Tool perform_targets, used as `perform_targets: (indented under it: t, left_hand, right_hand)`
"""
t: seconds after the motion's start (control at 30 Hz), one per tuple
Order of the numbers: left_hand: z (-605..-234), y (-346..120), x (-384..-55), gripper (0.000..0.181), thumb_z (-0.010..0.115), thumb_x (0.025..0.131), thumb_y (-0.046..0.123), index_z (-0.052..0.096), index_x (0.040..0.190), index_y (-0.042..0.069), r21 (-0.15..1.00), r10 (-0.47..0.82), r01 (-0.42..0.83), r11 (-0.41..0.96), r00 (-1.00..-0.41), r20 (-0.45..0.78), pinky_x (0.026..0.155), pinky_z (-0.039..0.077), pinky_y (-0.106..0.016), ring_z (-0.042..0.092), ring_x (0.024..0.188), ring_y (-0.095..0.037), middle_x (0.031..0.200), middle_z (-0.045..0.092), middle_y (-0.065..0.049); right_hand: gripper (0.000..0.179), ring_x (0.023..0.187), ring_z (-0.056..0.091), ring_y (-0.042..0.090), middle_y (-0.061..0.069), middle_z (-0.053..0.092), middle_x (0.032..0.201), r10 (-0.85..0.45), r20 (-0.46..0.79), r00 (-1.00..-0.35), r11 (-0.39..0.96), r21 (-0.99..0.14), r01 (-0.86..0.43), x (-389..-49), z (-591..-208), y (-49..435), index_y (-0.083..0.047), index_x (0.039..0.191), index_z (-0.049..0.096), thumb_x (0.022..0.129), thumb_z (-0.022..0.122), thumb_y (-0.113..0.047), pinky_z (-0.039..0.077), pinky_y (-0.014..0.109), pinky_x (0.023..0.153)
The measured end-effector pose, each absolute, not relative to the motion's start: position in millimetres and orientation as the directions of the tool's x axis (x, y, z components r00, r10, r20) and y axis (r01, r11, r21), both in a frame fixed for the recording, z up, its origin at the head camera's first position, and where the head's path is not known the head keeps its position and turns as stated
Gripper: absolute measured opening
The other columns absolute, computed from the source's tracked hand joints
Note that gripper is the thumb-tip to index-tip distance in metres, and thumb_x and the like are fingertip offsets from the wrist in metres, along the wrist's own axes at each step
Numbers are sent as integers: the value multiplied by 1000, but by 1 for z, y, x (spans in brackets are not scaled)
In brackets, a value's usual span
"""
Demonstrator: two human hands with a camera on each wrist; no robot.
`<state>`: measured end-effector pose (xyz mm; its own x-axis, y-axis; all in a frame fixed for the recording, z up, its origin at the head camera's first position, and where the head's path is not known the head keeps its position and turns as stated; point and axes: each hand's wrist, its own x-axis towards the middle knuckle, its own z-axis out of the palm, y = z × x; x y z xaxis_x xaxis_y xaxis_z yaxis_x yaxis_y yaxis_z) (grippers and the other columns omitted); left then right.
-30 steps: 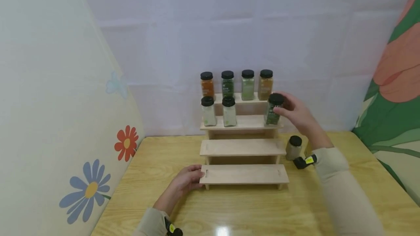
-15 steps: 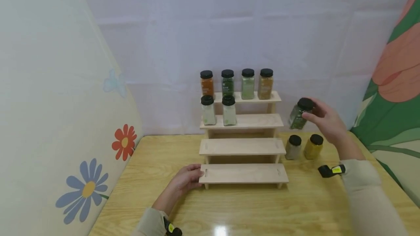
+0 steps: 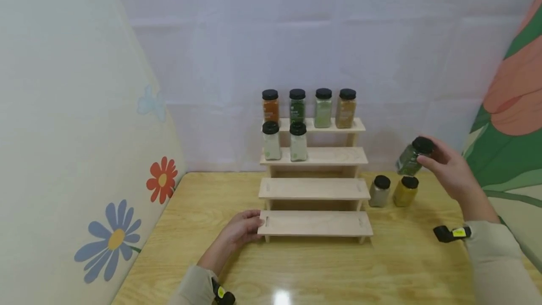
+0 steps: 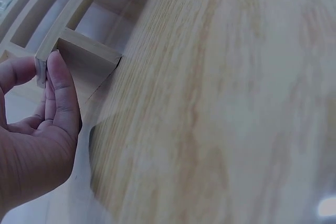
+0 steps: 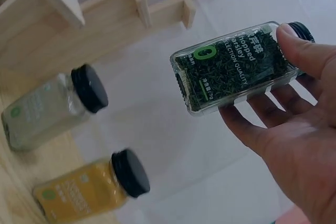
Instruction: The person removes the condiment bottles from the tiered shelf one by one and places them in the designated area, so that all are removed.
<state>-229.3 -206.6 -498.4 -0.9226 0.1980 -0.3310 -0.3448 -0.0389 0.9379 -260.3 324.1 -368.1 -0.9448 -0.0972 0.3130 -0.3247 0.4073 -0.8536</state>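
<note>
My right hand (image 3: 450,171) grips a parsley jar (image 5: 231,66) by its upper part, thumb on one side and fingers on the other. The black-capped jar is tilted in the air, right of a wooden tiered rack (image 3: 313,224). Below it on the table stand a jar of yellow powder (image 3: 405,192) and a jar of pale grey powder (image 3: 379,192). At the rack's lowest step, my left hand (image 3: 241,229) pinches the left end of the board between thumb and fingers, as the left wrist view shows.
The rack's top step holds several jars, among them an orange one (image 3: 270,106) and a tan one (image 3: 346,109). Two whitish jars (image 3: 272,145) stand on the left of the second step. A white cloth (image 3: 237,69) hangs behind the wooden table (image 3: 322,272).
The parsley jar has left the right end of the second step and moved right and down in my right hand, uncovering the yellow jar. My left hand stays on the rack.
</note>
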Motion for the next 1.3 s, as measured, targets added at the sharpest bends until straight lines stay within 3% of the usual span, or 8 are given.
perform_targets:
  t: [0.17,0.4,0.6,0.9,1.03,1.3]
  left_hand:
    - [-498,-208,-228,54,62,95,7,41,141,-12,939,199,-342,-37,-923,-329,65,57,-25,67,83,-14,101,68,-7]
    - [-498,-207,-229,55,63,95,8,41,142,-11,939,210,-342,-36,-921,-327,67,57,-26,66,85,-14,104,68,-9]
    - [-499,-207,-230,56,63,95,8,40,142,-12,941,215,-337,-39,-922,-322,66,56,-26,66,84,-15,104,68,-9]
    - [-499,-207,-228,52,63,95,8,43,138,-11,942,215,-332,-47,-924,-315,66,56,-26,67,83,-13,98,68,-5]
    - [-498,-208,-227,53,64,95,9,43,139,-11,941,217,-335,-50,-923,-317,66,56,-26,66,83,-13,98,68,-5]
    - [-498,-208,-228,52,64,94,8,43,138,-11,938,213,-342,-60,-922,-323,66,56,-26,66,82,-13,98,68,-6]
  right_hand:
    - [61,115,45,-19,-24,45,138,-93,310,-946,378,-868,-322,-258,-382,341,-16,160,32,104,57,-18,42,3,87]
    - [60,109,45,-23,-31,46,130,-38,289,-956,395,-875,-280,-252,-399,361,-22,159,35,104,59,-17,42,2,84]
    - [59,105,50,-22,-33,51,126,-19,278,-960,269,-924,-272,-246,-410,377,-24,156,40,102,60,-10,44,2,82]
    - [64,109,49,-24,-19,43,148,-53,234,-971,145,-960,-239,-243,-426,393,-21,160,29,104,57,-11,43,2,85]
    - [65,108,50,-24,-21,45,146,-72,236,-969,95,-965,-242,-244,-430,396,-19,161,28,103,56,-8,44,2,86]
    - [62,106,49,-25,-31,50,130,-91,217,-972,248,-940,-233,-245,-442,402,-21,159,31,104,56,-10,43,1,83]
